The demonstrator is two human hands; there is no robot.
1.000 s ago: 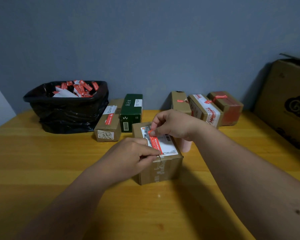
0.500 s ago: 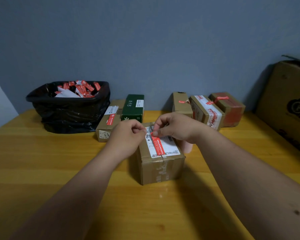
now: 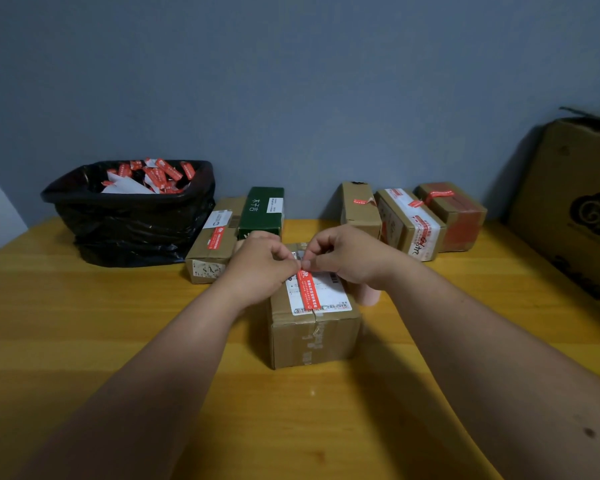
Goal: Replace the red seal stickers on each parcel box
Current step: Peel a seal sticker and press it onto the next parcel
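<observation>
on a yellow wooden table (image 3: 84, 323), blue-grey wall (image 3: 291, 81), both hands (image 3: 257, 268) pinching red sticker (image 3: 308, 289)

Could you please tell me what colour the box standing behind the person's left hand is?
Dark green box with white markings, in the head view.

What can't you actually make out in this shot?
- Far end of the red sticker: covered by the left hand and right hand, so peeling or pressing is unclear.
- Sticker and label print: too small.
- Pink thing: mostly behind the right wrist.
- Big carton: cut by the right edge.
- Bin bag: only its top layer shows.
</observation>
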